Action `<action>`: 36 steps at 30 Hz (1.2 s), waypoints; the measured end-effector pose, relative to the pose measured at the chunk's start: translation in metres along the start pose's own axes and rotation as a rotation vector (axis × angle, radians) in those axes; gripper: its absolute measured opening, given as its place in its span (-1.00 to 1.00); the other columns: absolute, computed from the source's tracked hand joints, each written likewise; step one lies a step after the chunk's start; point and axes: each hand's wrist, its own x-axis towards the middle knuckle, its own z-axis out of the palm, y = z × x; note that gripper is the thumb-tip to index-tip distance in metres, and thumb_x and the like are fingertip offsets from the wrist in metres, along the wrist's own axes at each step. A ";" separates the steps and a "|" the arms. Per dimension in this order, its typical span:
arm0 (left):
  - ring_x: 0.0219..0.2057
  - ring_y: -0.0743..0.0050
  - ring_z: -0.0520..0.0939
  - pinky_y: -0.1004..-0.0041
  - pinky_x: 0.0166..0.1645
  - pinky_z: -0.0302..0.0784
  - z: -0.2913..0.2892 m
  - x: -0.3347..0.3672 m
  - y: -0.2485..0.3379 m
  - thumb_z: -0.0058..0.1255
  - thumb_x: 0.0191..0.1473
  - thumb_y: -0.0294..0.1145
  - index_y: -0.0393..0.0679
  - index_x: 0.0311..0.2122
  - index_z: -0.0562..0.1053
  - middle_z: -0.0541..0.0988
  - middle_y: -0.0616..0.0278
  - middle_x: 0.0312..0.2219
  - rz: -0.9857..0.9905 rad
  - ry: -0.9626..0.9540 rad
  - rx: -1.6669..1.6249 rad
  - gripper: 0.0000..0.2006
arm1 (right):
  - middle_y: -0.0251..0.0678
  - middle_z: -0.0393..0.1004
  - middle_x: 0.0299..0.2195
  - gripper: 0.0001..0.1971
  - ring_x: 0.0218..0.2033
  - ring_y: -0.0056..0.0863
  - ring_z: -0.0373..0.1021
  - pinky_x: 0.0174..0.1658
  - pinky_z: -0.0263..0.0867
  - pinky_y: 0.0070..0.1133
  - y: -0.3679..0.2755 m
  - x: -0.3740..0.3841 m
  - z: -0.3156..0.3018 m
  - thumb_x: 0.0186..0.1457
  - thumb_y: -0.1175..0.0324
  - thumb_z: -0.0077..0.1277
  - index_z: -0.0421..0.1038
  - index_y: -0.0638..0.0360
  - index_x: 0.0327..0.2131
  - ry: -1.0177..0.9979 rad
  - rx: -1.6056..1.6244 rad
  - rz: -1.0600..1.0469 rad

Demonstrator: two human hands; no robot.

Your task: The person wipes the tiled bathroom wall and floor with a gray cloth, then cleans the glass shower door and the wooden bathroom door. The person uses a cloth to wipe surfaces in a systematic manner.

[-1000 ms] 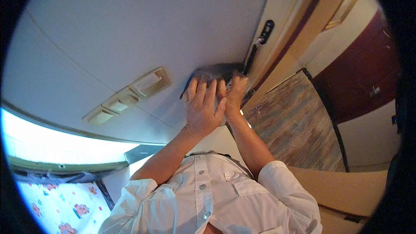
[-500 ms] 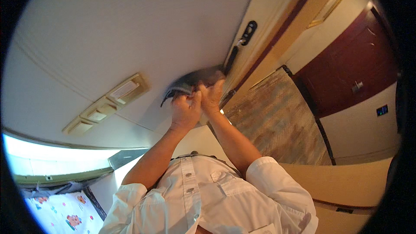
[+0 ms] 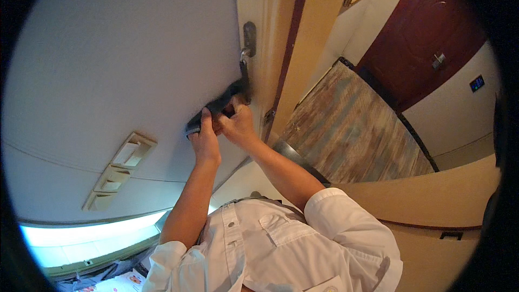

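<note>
A long, dark, soft-looking piece (image 3: 219,102), perhaps cloth or a bag, stretches slantwise across the pale wall in front of me. Its upper end runs to a metal hook (image 3: 246,53) on a dark plate beside the door frame; whether it hangs from that hook I cannot tell. Close to the lower end, my left hand (image 3: 204,143) grips it, thumb on top. My right hand (image 3: 238,125) is closed on its middle, fingers bent and partly hidden. The two hands are almost touching.
A cream switch panel (image 3: 120,172) is fixed on the wall to my left. The door frame (image 3: 284,48) stands to the right, opening onto a patterned floor (image 3: 354,130) and a dark red door (image 3: 421,38). A lit window (image 3: 97,238) lies at the lower left.
My view has turned, so the wall, hook and doorway sit further left. Both hands stay on the dark piece, which now looks narrower and more drawn out; my left thumb lies along it.
</note>
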 end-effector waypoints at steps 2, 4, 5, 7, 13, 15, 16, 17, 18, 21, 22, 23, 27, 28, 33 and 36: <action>-0.20 0.35 0.66 0.30 -0.11 0.61 0.001 0.004 -0.006 0.02 0.31 -0.10 -0.22 -0.01 0.44 0.61 0.15 -0.19 -0.053 0.025 0.050 -0.63 | 0.00 0.51 -0.48 -0.71 -0.46 -0.19 0.48 -0.33 0.41 -0.29 0.004 -0.003 -0.004 -0.07 0.38 0.21 0.31 0.31 -0.37 -0.007 -0.042 0.038; -0.25 0.35 0.68 0.30 -0.15 0.62 -0.004 0.007 -0.016 -0.02 0.32 -0.13 -0.22 -0.06 0.47 0.63 0.17 -0.24 -0.190 0.020 0.162 -0.67 | -0.09 0.52 -0.41 -0.75 -0.44 -0.41 0.49 -0.38 0.46 -0.38 0.009 -0.008 -0.011 0.03 0.45 0.16 0.26 0.28 -0.32 -0.039 -0.103 0.070; -0.23 0.36 0.66 0.32 -0.17 0.60 -0.007 0.010 -0.022 0.01 0.29 -0.12 -0.22 -0.03 0.45 0.62 0.17 -0.20 -0.233 -0.021 0.152 -0.65 | -0.08 0.52 -0.41 -0.75 -0.42 -0.38 0.50 -0.35 0.46 -0.37 0.013 -0.010 -0.014 0.03 0.44 0.15 0.26 0.29 -0.31 -0.030 -0.141 0.142; -0.20 0.38 0.62 0.35 -0.21 0.56 -0.009 0.015 -0.033 0.07 0.23 -0.09 -0.21 0.01 0.41 0.59 0.15 -0.13 -0.346 -0.073 0.168 -0.58 | -0.06 0.52 -0.41 -0.74 -0.37 -0.31 0.52 -0.29 0.45 -0.34 0.019 -0.013 -0.018 0.01 0.43 0.13 0.27 0.31 -0.30 -0.002 -0.191 0.218; -0.30 0.38 0.67 0.37 -0.20 0.59 -0.009 0.016 -0.035 -0.06 0.33 -0.19 -0.25 -0.10 0.46 0.64 0.18 -0.27 -0.134 0.012 0.183 -0.70 | 0.16 0.51 -0.38 -0.59 -0.33 0.06 0.47 -0.16 0.40 -0.22 0.020 -0.011 -0.007 -0.11 0.41 0.10 0.31 0.39 -0.16 0.045 0.047 0.251; -0.31 0.41 0.66 0.40 -0.20 0.57 -0.011 0.016 -0.027 -0.03 0.32 -0.18 -0.25 -0.09 0.44 0.63 0.20 -0.28 -0.012 -0.005 0.124 -0.70 | 0.03 0.51 -0.40 -0.63 -0.36 -0.10 0.51 -0.26 0.45 -0.27 0.015 -0.008 -0.003 -0.06 0.46 0.09 0.26 0.37 -0.16 0.077 -0.093 0.025; -0.31 0.42 0.65 0.41 -0.20 0.56 -0.013 0.016 -0.023 -0.01 0.31 -0.19 -0.24 -0.09 0.43 0.63 0.20 -0.29 0.024 -0.028 0.095 -0.70 | -0.05 0.52 -0.41 -0.65 -0.38 -0.21 0.53 -0.33 0.48 -0.30 0.012 -0.006 -0.002 -0.03 0.49 0.08 0.23 0.36 -0.16 0.097 -0.176 -0.110; -0.31 0.43 0.65 0.42 -0.20 0.56 -0.015 0.018 -0.020 0.00 0.30 -0.19 -0.24 -0.09 0.43 0.63 0.20 -0.29 0.087 -0.053 0.055 -0.71 | -0.06 0.52 -0.41 -0.64 -0.39 -0.22 0.53 -0.34 0.49 -0.31 0.010 -0.004 -0.001 -0.03 0.50 0.08 0.22 0.36 -0.15 0.087 -0.218 -0.105; -0.30 0.42 0.65 0.39 -0.21 0.57 -0.015 0.020 -0.020 0.00 0.30 -0.21 -0.22 -0.10 0.43 0.63 0.19 -0.29 0.124 -0.075 0.027 -0.73 | -0.07 0.52 -0.41 -0.63 -0.41 -0.23 0.53 -0.35 0.50 -0.32 0.010 -0.002 -0.001 -0.03 0.51 0.08 0.22 0.36 -0.13 0.076 -0.245 -0.141; -0.29 0.39 0.66 0.35 -0.22 0.59 -0.016 0.027 -0.030 -0.01 0.31 -0.20 -0.22 -0.06 0.44 0.63 0.15 -0.26 0.081 -0.066 0.115 -0.71 | -0.09 0.52 -0.39 -0.62 -0.39 -0.24 0.53 -0.31 0.49 -0.33 0.020 0.002 0.000 -0.06 0.53 0.08 0.25 0.35 -0.13 0.048 -0.010 0.034; -0.29 0.38 0.67 0.35 -0.22 0.60 -0.015 0.030 -0.035 -0.02 0.31 -0.19 -0.23 -0.03 0.43 0.63 0.14 -0.24 0.053 -0.065 0.171 -0.69 | -0.09 0.52 -0.39 -0.63 -0.37 -0.25 0.53 -0.29 0.49 -0.33 0.027 0.002 0.000 -0.07 0.54 0.08 0.27 0.34 -0.14 0.033 0.096 0.170; -0.28 0.37 0.67 0.34 -0.22 0.60 -0.017 0.030 -0.041 -0.02 0.31 -0.19 -0.24 -0.01 0.43 0.63 0.14 -0.22 0.033 -0.084 0.225 -0.67 | -0.09 0.53 -0.38 -0.64 -0.35 -0.25 0.54 -0.26 0.48 -0.33 0.036 0.002 0.000 -0.07 0.54 0.08 0.29 0.34 -0.15 0.040 0.096 0.169; -0.26 0.34 0.69 0.34 -0.24 0.62 -0.024 0.033 -0.058 -0.05 0.33 -0.20 -0.26 0.04 0.43 0.64 0.13 -0.15 -0.185 -0.098 0.355 -0.65 | -0.11 0.54 -0.40 -0.69 -0.35 -0.28 0.55 -0.28 0.49 -0.34 0.072 -0.013 -0.009 -0.07 0.55 0.06 0.33 0.31 -0.17 0.020 0.048 0.283; -0.23 0.33 0.71 0.34 -0.26 0.62 -0.023 0.033 -0.064 -0.10 0.35 -0.22 -0.26 0.01 0.45 0.64 0.13 -0.12 -0.176 -0.097 0.329 -0.68 | -0.11 0.54 -0.42 -0.70 -0.38 -0.29 0.55 -0.32 0.50 -0.35 0.080 -0.017 -0.010 -0.06 0.55 0.05 0.33 0.31 -0.18 0.010 0.047 0.282; -0.22 0.31 0.72 0.32 -0.29 0.64 -0.033 0.035 -0.076 -0.13 0.36 -0.22 -0.25 -0.01 0.48 0.67 0.13 -0.19 -0.229 -0.149 0.454 -0.68 | -0.13 0.55 -0.43 -0.80 -0.43 -0.31 0.54 -0.36 0.49 -0.37 0.113 -0.031 -0.001 -0.02 0.57 0.00 0.37 0.35 -0.25 0.045 0.186 0.289; -0.24 0.34 0.72 0.33 -0.31 0.64 -0.045 0.035 -0.080 -0.13 0.36 -0.24 -0.24 -0.03 0.50 0.67 0.13 -0.20 -0.227 -0.149 0.445 -0.70 | -0.12 0.55 -0.43 -0.83 -0.43 -0.32 0.55 -0.38 0.50 -0.39 0.125 -0.040 0.005 0.00 0.58 0.00 0.38 0.35 -0.27 0.001 0.187 0.307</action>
